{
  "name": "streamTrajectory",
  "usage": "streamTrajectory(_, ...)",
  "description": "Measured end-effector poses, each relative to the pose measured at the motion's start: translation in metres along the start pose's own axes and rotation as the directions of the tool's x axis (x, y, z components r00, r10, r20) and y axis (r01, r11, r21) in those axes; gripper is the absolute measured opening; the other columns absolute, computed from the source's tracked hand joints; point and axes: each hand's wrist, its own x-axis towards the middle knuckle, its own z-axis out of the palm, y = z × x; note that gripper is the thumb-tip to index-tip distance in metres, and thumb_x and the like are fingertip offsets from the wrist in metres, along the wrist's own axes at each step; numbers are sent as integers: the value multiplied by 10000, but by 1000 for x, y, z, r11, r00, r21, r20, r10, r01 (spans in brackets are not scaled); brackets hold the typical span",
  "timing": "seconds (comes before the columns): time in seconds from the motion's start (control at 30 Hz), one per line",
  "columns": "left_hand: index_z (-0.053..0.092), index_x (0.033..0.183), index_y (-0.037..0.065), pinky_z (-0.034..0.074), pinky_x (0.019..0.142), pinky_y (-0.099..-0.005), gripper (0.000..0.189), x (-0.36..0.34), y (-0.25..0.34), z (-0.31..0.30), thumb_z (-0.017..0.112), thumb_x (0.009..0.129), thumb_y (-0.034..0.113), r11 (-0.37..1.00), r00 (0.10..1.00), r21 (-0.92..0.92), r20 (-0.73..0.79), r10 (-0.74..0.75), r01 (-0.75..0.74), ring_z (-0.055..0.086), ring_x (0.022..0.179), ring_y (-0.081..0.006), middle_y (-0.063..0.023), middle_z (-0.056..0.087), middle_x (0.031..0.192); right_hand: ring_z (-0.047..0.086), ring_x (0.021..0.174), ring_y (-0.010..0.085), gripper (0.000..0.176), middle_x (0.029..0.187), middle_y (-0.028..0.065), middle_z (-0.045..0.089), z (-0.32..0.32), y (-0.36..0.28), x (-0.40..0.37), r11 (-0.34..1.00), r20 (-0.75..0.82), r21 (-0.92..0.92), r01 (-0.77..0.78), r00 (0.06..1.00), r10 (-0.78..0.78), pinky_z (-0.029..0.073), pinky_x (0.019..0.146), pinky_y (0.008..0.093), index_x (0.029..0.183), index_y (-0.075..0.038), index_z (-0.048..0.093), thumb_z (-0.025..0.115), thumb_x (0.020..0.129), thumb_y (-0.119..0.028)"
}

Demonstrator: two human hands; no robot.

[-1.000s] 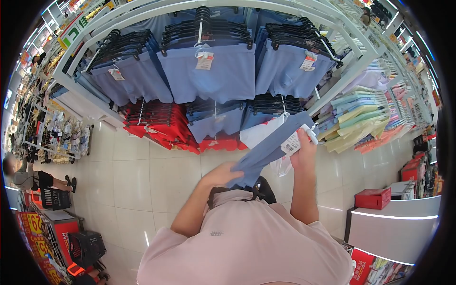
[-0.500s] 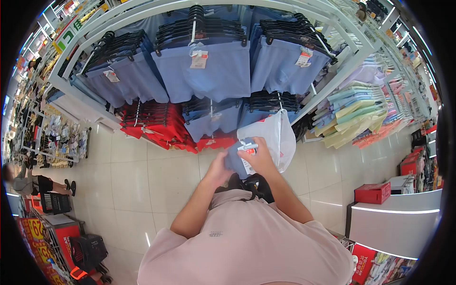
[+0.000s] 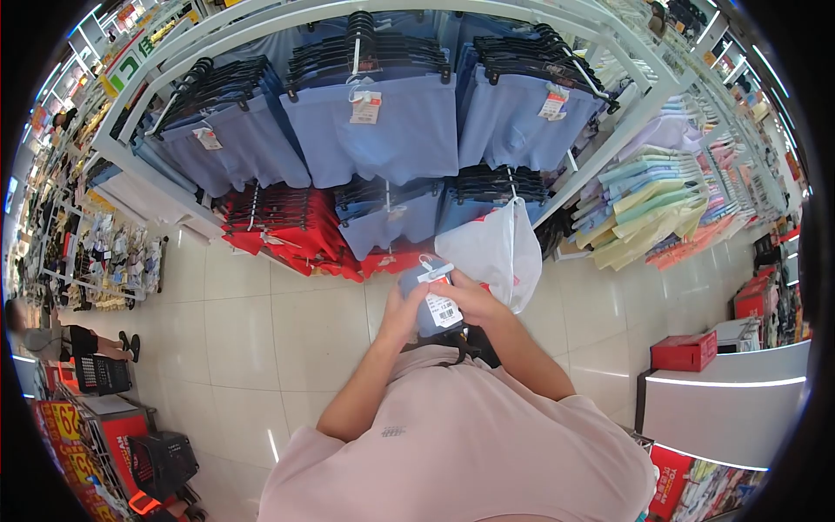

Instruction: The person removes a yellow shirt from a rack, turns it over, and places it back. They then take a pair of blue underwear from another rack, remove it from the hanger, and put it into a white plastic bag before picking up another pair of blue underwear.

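Observation:
A small folded blue garment (image 3: 421, 278) is held in front of my waist, between both hands. Its white and orange price tag (image 3: 444, 310) faces up, with print and a barcode on it. My left hand (image 3: 402, 311) is closed around the garment's left side, the thumb lying near the tag. On the other side, my right hand (image 3: 472, 301) grips the right edge with its thumb over the front. Just beyond the right hand hangs a white bag (image 3: 496, 252) below the rack.
A white display rack (image 3: 609, 161) holds rows of blue garments (image 3: 370, 130) on black hangers, with red garments (image 3: 300, 235) lower down. Pastel clothes (image 3: 644, 191) hang at right. A person (image 3: 83, 339) stands at far left near a black basket (image 3: 163, 461). Red box (image 3: 683, 351) sits at right.
The folded garment has moved slightly left and turned so its tag shows more fully. My right hand has shifted down from the tag's top to the garment's right edge.

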Motion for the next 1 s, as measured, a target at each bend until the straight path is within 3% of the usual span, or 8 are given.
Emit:
streamTrajectory(0.13,463,1352,-7,465,964,-308,475,2,-2,-1,629,947,178,984,987,85,-13,160,-159,568,1130,-185,-141,570,1253,685,970,186,579,1173,125,629,-12,9,8,993,-25,-20,-116,993,116,580,771,325,1393,3,396,687,919,-157)
streamTrajectory(0.3,455,1377,14,450,988,-311,450,9,-17,3,575,988,204,992,990,23,71,125,-127,544,1171,-197,-132,559,1277,702,887,190,528,1113,119,651,-19,6,-4,986,-121,-159,-46,992,26,586,709,321,1324,23,459,711,902,-169)
streamTrajectory(0.43,449,1391,21,463,938,-307,443,24,-43,10,541,1005,219,999,999,-24,38,37,-36,570,1108,-196,-115,581,1224,701,867,172,491,1065,106,662,-45,10,-26,996,-396,-90,-2,918,-34,584,677,317,1295,17,479,706,900,-165)
streamTrajectory(0.53,465,1384,57,471,875,-308,442,28,-52,15,538,1011,282,954,992,287,60,-107,86,611,982,-158,-74,609,1129,701,857,168,472,1038,93,666,-71,-4,-51,998,-523,-10,60,851,-56,584,669,320,1291,2,477,690,907,-171)
streamTrajectory(0.73,443,1377,25,488,744,-300,546,49,-91,39,669,925,232,932,988,349,83,-133,96,630,802,-158,-74,612,959,708,865,181,394,1039,78,682,-140,-12,-87,929,-649,162,332,745,-153,598,714,337,1259,-25,522,629,944,-237)
streamTrajectory(0.83,423,1382,18,500,783,-336,667,72,-115,72,727,869,317,857,978,496,68,-199,140,638,864,-208,-120,619,1004,712,883,191,368,1069,89,695,-152,-29,-110,891,-635,280,358,765,-108,604,767,352,1255,-38,543,556,980,-281)
streamTrajectory(0.93,458,1367,34,505,881,-384,744,92,-137,116,774,801,399,702,996,708,-21,-91,79,643,1010,-311,-165,636,1123,713,896,197,360,1081,93,694,-166,-35,-130,899,-657,287,331,751,-66,606,769,359,1262,-32,541,527,996,-274)
streamTrajectory(1.0,463,1362,55,490,921,-427,781,109,-179,136,783,771,452,593,992,804,-97,86,27,600,1096,-363,-200,594,1212,713,901,200,356,1094,98,693,-182,-34,-140,912,-651,299,280,759,-20,606,773,359,1267,-29,541,514,1003,-267)
